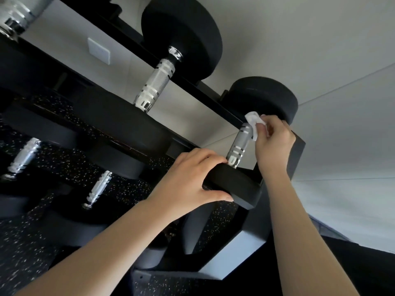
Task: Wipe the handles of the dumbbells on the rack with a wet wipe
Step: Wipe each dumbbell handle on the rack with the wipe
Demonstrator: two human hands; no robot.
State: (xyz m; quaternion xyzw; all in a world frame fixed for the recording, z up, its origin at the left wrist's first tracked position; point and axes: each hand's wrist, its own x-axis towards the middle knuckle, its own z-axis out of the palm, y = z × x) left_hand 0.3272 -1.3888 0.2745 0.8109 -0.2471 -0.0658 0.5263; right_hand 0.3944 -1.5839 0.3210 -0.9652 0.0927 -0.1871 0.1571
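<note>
A white wet wipe [253,122] is pinched by the right hand [274,144] against the far end of the chrome handle [237,146] of the rightmost dumbbell [264,97] on the rack [298,159]. The dumbbell's near head [241,190] is gripped by the left hand [190,178].

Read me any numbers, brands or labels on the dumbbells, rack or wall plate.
No text can be read.
Dumbbells: black ends plain, no numbers showing.
Rack: no label showing.
Wipe: blank.
Wall plate: faint marks, too small to read.
</note>
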